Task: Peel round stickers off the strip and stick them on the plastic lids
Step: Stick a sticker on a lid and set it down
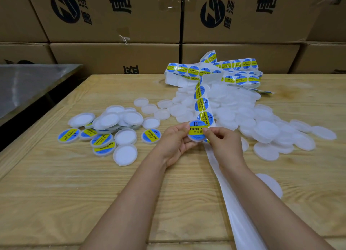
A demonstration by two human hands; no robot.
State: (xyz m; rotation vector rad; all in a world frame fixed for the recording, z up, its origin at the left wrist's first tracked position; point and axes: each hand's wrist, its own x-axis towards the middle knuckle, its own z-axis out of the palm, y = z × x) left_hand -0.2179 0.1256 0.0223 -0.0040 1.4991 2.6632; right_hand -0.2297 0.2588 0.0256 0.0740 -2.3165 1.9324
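Observation:
My left hand (175, 139) holds a white plastic lid (196, 138) from its left side, thumb on top. A round blue-and-yellow sticker (197, 130) lies on that lid. My right hand (222, 140) pinches the sticker's right edge. The sticker strip (201, 103) rises from my hands to a tangled heap of strip (221, 70) at the back. The emptied white backing (234, 203) trails toward me under my right forearm. A big pile of bare lids (262, 122) lies to the right.
Stickered and bare lids (104, 131) lie in a loose group on the left of the wooden table (74, 193). One lid (271, 184) sits beside my right forearm. Cardboard boxes (112, 15) wall the back. A metal surface (28, 85) stands at the left.

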